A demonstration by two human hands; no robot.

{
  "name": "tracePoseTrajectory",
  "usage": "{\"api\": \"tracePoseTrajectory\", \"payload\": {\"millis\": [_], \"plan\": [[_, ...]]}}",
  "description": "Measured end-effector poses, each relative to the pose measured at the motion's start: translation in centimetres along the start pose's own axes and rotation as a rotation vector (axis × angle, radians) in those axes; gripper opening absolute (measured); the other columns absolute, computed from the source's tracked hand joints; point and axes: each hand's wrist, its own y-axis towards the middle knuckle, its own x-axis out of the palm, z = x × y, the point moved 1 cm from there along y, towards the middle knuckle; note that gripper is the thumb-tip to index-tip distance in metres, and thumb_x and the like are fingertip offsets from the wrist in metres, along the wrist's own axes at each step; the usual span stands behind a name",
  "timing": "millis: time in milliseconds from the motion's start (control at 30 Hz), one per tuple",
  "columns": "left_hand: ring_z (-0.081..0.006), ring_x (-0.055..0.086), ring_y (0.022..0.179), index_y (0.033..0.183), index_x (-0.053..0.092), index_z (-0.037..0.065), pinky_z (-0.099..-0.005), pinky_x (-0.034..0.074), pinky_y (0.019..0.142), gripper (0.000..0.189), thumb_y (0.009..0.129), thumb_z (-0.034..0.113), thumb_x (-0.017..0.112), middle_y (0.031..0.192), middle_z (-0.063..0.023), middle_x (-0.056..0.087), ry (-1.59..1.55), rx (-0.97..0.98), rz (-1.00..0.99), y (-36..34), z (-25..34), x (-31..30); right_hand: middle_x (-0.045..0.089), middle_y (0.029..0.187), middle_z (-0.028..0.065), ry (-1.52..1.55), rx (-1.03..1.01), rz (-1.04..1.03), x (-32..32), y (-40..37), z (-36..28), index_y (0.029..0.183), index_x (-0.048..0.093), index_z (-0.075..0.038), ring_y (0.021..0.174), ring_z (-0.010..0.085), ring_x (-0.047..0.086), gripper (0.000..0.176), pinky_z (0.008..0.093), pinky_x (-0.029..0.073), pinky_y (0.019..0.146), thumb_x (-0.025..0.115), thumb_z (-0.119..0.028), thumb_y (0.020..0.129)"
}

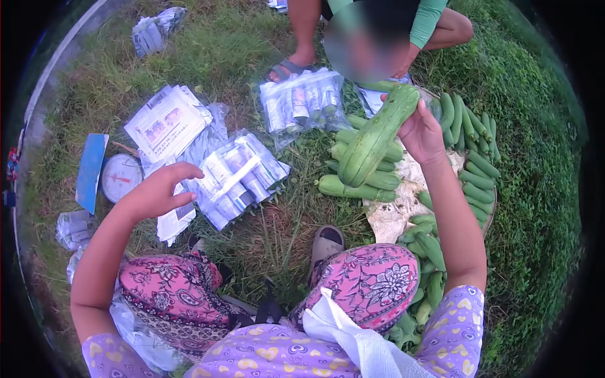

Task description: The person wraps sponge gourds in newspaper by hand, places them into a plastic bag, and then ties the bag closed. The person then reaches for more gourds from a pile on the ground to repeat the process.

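My right hand (421, 133) grips the upper end of a long pale green gourd (377, 135) and holds it tilted above a row of similar gourds (357, 188) lying on the grass. My left hand (159, 190) hovers open, fingers spread, over a stack of newspaper sheets (167, 123) and next to a clear plastic bag of paper-wrapped produce (238, 176). It holds nothing. My knees in pink patterned cloth fill the lower part of the view.
A second bag of wrapped produce (301, 104) lies further off. Another person (372, 31) crouches opposite. Many dark green cucumbers (469, 135) lie in a flat basket at right. A round weighing scale (120, 176) and a blue board (90, 170) lie at left.
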Motion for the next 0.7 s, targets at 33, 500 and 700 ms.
{"api": "tracePoseTrajectory", "payload": {"millis": [33,500,700], "plan": [[-0.0274,0.057,0.109,0.115,0.057,0.0,-0.0376,0.042,0.096,0.041,0.079,0.017,0.067,0.113,-0.0147,0.061,-0.111,-0.002,0.006,0.0,-0.1,-0.1,0.049,0.13,0.0236,-0.012,0.065,-0.055,2.9,1.9,1.1,0.133,0.039,0.0,0.117,0.0296,0.053,0.05,0.0399,0.048,0.093,0.042,-0.036,0.098],[-0.0166,0.058,0.104,0.136,0.033,0.006,-0.0336,0.047,0.088,0.057,0.093,0.034,0.057,0.127,-0.0108,0.05,-1.642,0.096,0.165,-2.0,-15.6,12.5,0.045,0.135,0.018,-0.015,0.59,-0.476,24.0,16.8,30.6,0.139,0.032,0.0,0.128,0.0299,0.042,0.068,0.0423,0.038,0.103,0.061,-0.031,0.086],[-0.0241,0.058,0.106,0.126,0.048,0.0,-0.0359,0.045,0.091,0.054,0.093,0.043,0.054,0.118,-0.0132,0.057,-1.239,-0.106,0.217,-6.2,-22.8,18.8,0.054,0.124,0.0196,-0.105,0.866,-0.487,28.1,13.2,44.2,0.139,0.031,0.001,0.113,0.0302,0.056,0.072,0.0413,0.046,0.094,0.067,-0.024,0.082]]}}
